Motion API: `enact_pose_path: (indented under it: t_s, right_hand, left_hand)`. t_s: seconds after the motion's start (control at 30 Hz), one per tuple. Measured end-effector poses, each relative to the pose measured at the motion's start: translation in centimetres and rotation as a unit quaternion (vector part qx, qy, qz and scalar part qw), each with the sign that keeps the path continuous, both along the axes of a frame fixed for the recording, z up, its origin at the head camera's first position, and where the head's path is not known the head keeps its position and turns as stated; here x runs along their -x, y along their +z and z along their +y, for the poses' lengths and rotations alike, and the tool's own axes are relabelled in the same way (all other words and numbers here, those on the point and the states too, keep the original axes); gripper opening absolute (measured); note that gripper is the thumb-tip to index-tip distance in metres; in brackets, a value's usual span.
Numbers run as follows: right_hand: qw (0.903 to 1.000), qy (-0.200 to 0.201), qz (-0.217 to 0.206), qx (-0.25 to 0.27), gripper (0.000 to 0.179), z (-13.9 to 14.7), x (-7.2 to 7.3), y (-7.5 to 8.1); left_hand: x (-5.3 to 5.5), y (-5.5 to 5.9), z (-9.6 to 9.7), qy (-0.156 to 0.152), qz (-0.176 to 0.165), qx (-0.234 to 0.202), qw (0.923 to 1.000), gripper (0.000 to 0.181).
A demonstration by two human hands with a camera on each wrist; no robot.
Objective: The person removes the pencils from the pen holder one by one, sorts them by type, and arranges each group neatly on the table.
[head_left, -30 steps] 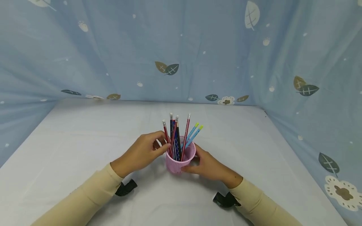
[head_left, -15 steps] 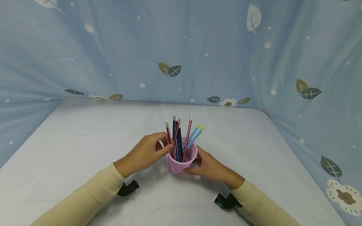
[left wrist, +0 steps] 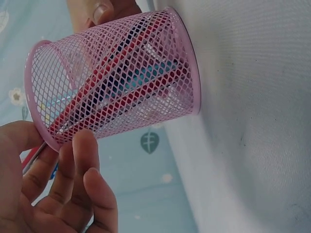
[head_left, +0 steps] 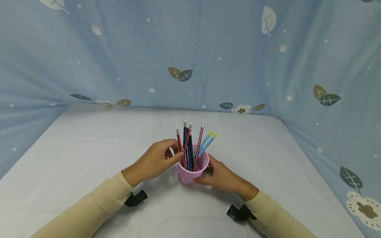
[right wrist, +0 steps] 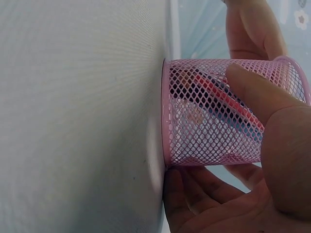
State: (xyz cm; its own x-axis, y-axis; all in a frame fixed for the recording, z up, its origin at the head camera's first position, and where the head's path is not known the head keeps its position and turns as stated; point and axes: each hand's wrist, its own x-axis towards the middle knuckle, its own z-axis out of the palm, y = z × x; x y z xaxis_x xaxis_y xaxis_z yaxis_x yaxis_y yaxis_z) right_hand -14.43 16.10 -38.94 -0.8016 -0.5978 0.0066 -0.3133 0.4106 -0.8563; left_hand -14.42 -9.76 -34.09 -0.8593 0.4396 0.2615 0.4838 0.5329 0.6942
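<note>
Cup, one: a pink mesh cup (head_left: pixel 187 177), round, standing upright near the middle of the white tabletop (head_left: pixel 101 138), its base rim touching the surface.

Pencils, in the cup, eraser ends mostly up and leaning in several directions: three red pencils (head_left: pixel 199 142) with white erasers; one dark pencil (head_left: pixel 184 136) with a white eraser; two light-blue pencils (head_left: pixel 206 145) with yellow ends, side by side and leaning toward the right hand's side. Between these, a close cluster of further dark shafts (head_left: pixel 191 145); their exact number cannot be told where they overlap.

Hands, two, bare. Right hand (head_left: pixel 221 176): fingers and thumb curved around the cup's wall, gripping it on its right side, thumb on the near face. Left hand (head_left: pixel 156 160): at the cup's left rim, fingers bent, thumb and forefinger a little apart on either side of the leftmost red pencil (head_left: pixel 179 140); whether they pinch that pencil or only touch it and the rim cannot be told.

Sleeves, two, beige: one left sleeve (head_left: pixel 92 205), one right sleeve (head_left: pixel 272 213). Black devices, two, one below each wrist: left device (head_left: pixel 136 198), right device (head_left: pixel 239 213).

Backdrop, blue cloth (head_left: pixel 143 43), printed with leaves, flowers and paw marks; two overlapping leaf pairs show, one behind the cup, one at right.
</note>
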Motion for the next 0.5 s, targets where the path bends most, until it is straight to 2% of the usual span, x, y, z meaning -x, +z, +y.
enact_pose_path:
  t_s: [0.5]
  right_hand:
    - [1.0000, 0.004, 0.000, 0.003, 0.094, 0.02, 0.01, -0.05]
  left_hand:
    - [0.13, -0.03, -0.10, 0.004, 0.048, -0.028, 0.9984, 0.005]
